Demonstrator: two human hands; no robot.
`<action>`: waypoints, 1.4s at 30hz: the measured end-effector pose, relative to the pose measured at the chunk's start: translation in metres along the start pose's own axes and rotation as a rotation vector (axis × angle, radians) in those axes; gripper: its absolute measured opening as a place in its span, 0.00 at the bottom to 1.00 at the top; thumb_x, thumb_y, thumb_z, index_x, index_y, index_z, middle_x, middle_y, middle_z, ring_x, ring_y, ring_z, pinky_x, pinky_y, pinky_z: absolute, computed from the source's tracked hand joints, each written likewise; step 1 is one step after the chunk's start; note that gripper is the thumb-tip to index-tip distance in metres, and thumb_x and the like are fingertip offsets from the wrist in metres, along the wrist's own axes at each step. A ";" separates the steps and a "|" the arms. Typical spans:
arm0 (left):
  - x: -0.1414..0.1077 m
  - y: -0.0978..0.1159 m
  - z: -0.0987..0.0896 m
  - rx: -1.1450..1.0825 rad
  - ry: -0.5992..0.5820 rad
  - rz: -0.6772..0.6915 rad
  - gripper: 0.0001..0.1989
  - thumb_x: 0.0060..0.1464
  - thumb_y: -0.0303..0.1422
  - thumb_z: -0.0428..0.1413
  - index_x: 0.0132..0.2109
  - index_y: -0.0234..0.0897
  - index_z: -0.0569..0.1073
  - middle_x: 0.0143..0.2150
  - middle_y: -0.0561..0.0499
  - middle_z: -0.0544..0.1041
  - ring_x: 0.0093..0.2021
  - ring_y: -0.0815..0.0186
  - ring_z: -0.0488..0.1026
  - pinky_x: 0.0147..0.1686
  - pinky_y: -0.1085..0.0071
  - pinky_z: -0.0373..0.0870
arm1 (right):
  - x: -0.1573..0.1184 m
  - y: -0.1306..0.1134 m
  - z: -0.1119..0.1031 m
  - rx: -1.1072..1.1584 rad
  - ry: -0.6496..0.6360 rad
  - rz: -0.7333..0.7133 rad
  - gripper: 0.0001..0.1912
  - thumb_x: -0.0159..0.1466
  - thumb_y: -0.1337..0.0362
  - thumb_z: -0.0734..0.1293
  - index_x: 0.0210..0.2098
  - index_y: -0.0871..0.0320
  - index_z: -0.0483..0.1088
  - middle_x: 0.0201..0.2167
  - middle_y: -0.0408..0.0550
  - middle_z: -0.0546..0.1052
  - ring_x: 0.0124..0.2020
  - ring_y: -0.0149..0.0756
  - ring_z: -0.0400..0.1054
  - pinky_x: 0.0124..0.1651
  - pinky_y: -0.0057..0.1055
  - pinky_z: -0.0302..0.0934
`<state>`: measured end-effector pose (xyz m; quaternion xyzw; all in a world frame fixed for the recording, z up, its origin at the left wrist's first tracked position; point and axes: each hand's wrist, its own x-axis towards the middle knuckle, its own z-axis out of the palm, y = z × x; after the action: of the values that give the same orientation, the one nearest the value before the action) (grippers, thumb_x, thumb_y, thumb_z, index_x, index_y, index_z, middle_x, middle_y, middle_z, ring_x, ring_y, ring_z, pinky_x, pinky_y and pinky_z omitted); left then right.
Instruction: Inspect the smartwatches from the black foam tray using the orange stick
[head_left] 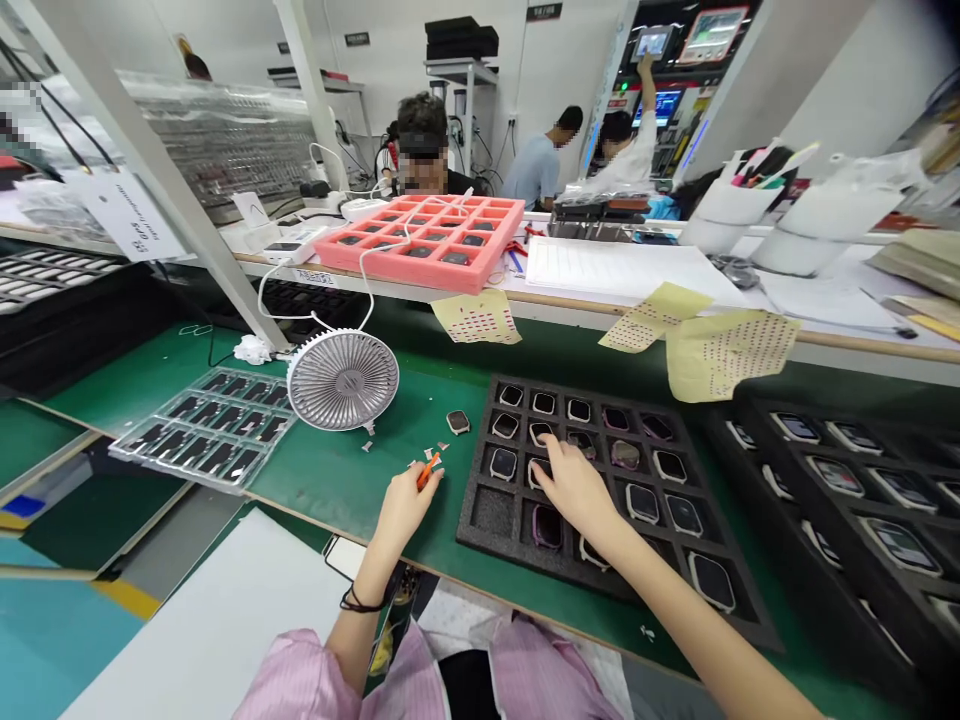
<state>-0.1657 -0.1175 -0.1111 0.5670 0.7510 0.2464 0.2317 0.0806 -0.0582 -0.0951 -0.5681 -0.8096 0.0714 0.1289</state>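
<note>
My left hand [409,498] is closed on a small orange tool [427,470] above the green mat [337,490]. My right hand [574,480] reaches over a black foam tray [491,510] of square watch-like pieces, its fingertips at a piece [540,433] in the second row; whether they grip it cannot be made out. One compartment at the tray's near left holds nothing. A single dark watch-like piece [457,422] lies on the mat left of the tray, with several tiny scraps [430,453] near my left hand.
A round fan [343,380] stands behind my left hand, beside a clear tray of black parts [210,425]. More black trays [862,480] sit at right. A pink foam tray [420,240] rests on the shelf [562,300]. Several people are beyond it.
</note>
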 end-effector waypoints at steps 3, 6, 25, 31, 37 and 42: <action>-0.002 0.004 -0.001 -0.041 0.012 -0.027 0.14 0.61 0.41 0.47 0.29 0.41 0.61 0.24 0.53 0.69 0.26 0.63 0.69 0.28 0.72 0.55 | -0.004 0.006 0.000 -0.118 -0.086 0.016 0.18 0.67 0.65 0.61 0.55 0.65 0.65 0.39 0.62 0.77 0.46 0.54 0.68 0.43 0.40 0.64; -0.007 0.011 -0.003 -0.151 0.010 0.012 0.12 0.63 0.36 0.41 0.33 0.39 0.64 0.31 0.50 0.73 0.32 0.63 0.72 0.33 0.71 0.59 | -0.001 0.007 0.003 -0.013 -0.117 -0.017 0.19 0.66 0.63 0.63 0.55 0.62 0.65 0.40 0.58 0.77 0.45 0.51 0.69 0.43 0.37 0.63; -0.036 0.096 0.020 -0.896 -0.672 0.106 0.23 0.55 0.55 0.50 0.30 0.37 0.63 0.17 0.64 0.52 0.14 0.78 0.44 0.13 0.80 0.41 | -0.026 -0.035 -0.035 1.877 -0.057 0.319 0.16 0.56 0.53 0.73 0.32 0.56 0.66 0.18 0.35 0.63 0.15 0.23 0.53 0.15 0.20 0.43; -0.039 0.097 0.023 -0.896 -0.645 0.134 0.25 0.54 0.55 0.50 0.28 0.37 0.64 0.15 0.64 0.53 0.13 0.78 0.45 0.12 0.79 0.43 | -0.027 -0.037 -0.034 1.960 -0.063 0.300 0.18 0.55 0.54 0.74 0.30 0.56 0.63 0.16 0.33 0.65 0.11 0.21 0.53 0.12 0.18 0.46; -0.039 0.096 0.024 -0.901 -0.614 0.156 0.25 0.55 0.55 0.50 0.28 0.36 0.64 0.15 0.64 0.52 0.13 0.78 0.44 0.12 0.79 0.43 | -0.028 -0.037 -0.029 2.021 -0.074 0.315 0.19 0.55 0.55 0.75 0.29 0.56 0.61 0.17 0.33 0.65 0.11 0.19 0.51 0.11 0.17 0.47; -0.039 0.093 0.020 -0.838 -0.591 0.192 0.24 0.56 0.53 0.50 0.29 0.35 0.67 0.16 0.62 0.55 0.14 0.78 0.47 0.13 0.78 0.45 | -0.029 -0.037 -0.030 1.963 -0.085 0.284 0.18 0.56 0.54 0.74 0.31 0.55 0.61 0.15 0.32 0.64 0.11 0.20 0.52 0.12 0.17 0.45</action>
<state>-0.0746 -0.1308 -0.0654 0.5374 0.4352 0.3755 0.6171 0.0651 -0.0991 -0.0603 -0.2981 -0.3197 0.7454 0.5033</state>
